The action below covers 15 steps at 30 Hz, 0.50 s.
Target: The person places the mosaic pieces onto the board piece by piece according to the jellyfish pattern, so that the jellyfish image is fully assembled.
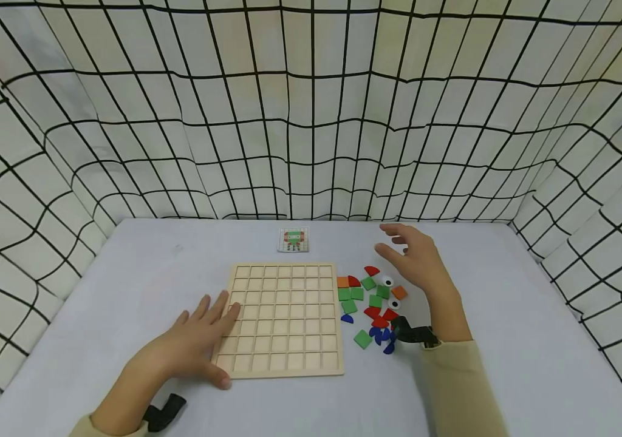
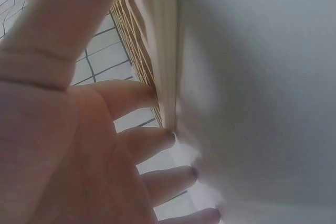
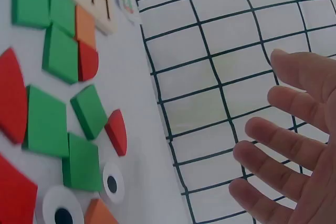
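Observation:
A square wooden grid board [image 1: 285, 320] lies on the white table. My left hand [image 1: 193, 340] rests on its left edge with fingers spread; the left wrist view shows the fingers along the board's side [image 2: 167, 51]. My right hand [image 1: 417, 258] hovers beyond the loose pieces, fingers relaxed and nothing held. Right of the board are several green squares [image 1: 362, 339], red quarter pieces [image 1: 372, 271], blue rounded pieces [image 1: 347, 318], orange squares [image 1: 399, 292] and two white eye discs [image 1: 394, 304]. In the right wrist view, green squares [image 3: 46, 121] lie beside red pieces [image 3: 116, 132].
A small picture card [image 1: 293, 240] with a green and red figure lies behind the board. White walls with a black net [image 1: 311, 121] enclose the table's back and sides. Black straps with camera mounts [image 1: 412, 332] sit on both wrists.

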Each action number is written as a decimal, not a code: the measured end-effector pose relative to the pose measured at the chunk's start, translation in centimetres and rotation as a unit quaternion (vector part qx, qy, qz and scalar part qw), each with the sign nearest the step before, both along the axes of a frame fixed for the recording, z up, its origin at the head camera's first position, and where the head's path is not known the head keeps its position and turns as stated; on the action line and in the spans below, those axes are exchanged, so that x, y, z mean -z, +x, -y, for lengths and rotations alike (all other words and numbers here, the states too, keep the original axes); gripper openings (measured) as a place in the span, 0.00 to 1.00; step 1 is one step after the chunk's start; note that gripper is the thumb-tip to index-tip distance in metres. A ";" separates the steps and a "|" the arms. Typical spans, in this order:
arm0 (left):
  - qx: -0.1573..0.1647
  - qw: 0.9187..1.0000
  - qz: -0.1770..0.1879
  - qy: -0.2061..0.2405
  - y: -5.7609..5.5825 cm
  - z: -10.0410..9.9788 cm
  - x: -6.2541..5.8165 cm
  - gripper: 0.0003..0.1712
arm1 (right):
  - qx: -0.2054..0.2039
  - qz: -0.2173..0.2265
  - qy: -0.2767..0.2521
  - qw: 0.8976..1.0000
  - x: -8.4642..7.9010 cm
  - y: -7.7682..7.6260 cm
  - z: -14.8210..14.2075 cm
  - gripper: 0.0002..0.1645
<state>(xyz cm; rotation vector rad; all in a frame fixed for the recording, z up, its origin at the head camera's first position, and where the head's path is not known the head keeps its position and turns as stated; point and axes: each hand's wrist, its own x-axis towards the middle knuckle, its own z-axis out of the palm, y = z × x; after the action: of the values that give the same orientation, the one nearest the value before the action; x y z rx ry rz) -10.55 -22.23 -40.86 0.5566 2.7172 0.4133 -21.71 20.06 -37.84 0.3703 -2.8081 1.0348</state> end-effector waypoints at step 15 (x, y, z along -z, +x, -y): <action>-0.020 1.000 0.012 -0.007 0.0 1.6 0.3 0.72 | 0.020 0.076 0.028 0.996 3.3 -1.0 2.1 0.25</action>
<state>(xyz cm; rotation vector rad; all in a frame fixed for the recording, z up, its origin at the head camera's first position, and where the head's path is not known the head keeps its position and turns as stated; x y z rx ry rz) -10.51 -23.82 -41.14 0.4922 2.7101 0.4066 -22.71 17.92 -41.13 0.2484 -2.9716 1.0181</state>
